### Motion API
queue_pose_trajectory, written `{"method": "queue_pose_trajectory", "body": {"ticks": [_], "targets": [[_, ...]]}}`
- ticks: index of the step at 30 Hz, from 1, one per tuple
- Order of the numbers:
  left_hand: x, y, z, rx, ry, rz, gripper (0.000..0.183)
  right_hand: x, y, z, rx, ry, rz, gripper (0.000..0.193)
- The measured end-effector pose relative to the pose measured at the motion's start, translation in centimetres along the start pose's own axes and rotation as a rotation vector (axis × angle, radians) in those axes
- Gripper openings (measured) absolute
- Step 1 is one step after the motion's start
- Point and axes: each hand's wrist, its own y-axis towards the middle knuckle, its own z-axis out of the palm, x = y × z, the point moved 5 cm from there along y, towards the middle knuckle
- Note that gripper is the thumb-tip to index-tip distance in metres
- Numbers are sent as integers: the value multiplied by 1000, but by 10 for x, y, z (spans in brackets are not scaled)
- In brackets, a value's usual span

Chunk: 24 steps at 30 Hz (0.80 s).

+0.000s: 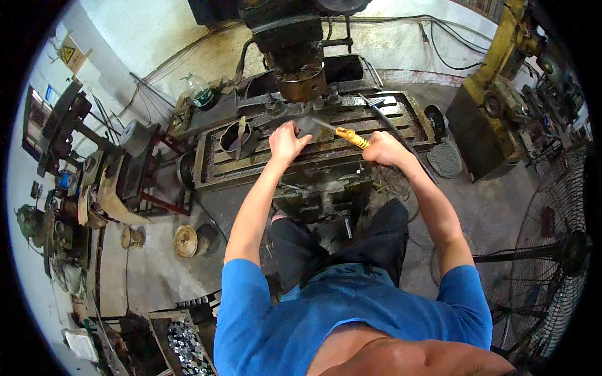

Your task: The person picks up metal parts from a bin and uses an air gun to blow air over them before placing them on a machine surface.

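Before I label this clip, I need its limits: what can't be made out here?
Head view only:
- Workpiece: hidden under left hand.
- Right hand grip: fingers wrap the yellow-handled tool; its tip blurs.
- Milling machine head: cut off by top edge.
- Crate parts: too small.

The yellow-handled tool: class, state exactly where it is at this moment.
In the head view, the yellow-handled tool is gripped in the right hand, its tip pointing left toward the left hand over the slotted machine table.
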Motion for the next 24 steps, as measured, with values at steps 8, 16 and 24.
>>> {"method": "queue_pose_trajectory", "body": {"ticks": [8,16,24], "targets": [[8,27,42,202,169,48,28,-91,23,66,-95,675,-252,25],[7,30,45,110,112,116,19,-117,16,93,-327,58,148,24],[5,57,66,25,110,204,19,-110,-35,54,-283,167,-50,37]]}}
